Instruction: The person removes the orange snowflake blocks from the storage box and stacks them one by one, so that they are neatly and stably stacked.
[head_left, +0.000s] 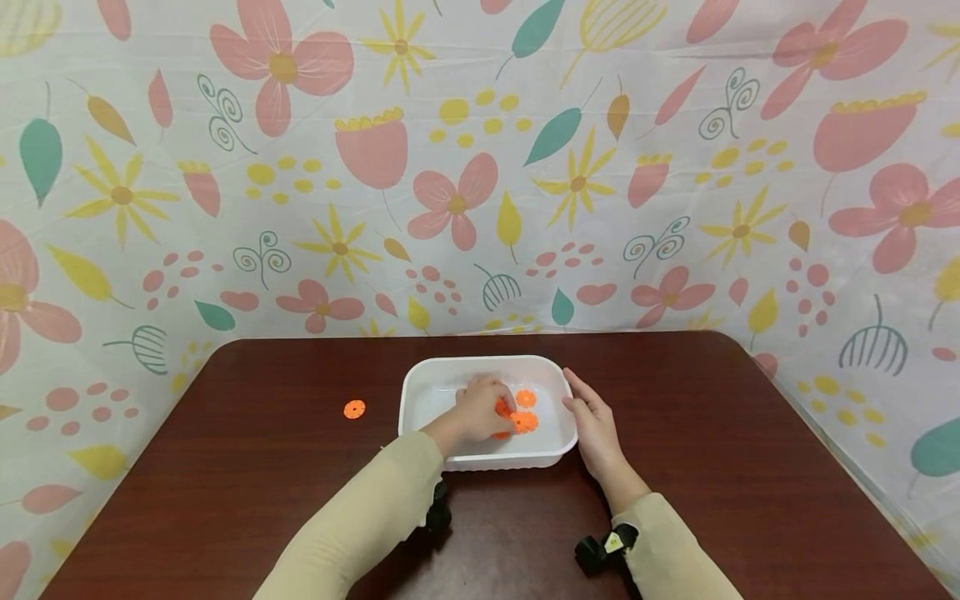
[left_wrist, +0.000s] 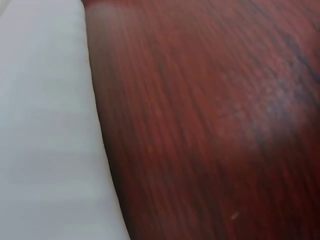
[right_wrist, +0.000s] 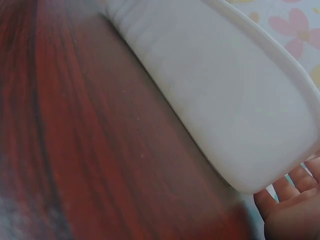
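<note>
A white plastic tray (head_left: 491, 456) sits on the table. Inside it, towards the right, lie several thin orange notched discs (head_left: 527, 398). My left hand (head_left: 482, 410) reaches into the tray, its fingers and thumb curled about orange discs that they partly cover. At the tray's right end my right hand (head_left: 597, 423) grips the rim, thumb at the top edge and fingers along the outside. The right wrist view shows the fingers (right_wrist: 287, 189) against the tray's outer wall (right_wrist: 220, 95). In the left wrist view only the tray's side (left_wrist: 47, 135) and the tabletop show; the hand is out of sight.
One orange disc (head_left: 355, 409), with small holes in it, lies on the dark red-brown wooden table (head_left: 247, 467) left of the tray. A cloth with printed flowers (head_left: 450, 275) hangs behind the table. Black wrist devices (head_left: 600, 552) are strapped on at both sleeves.
</note>
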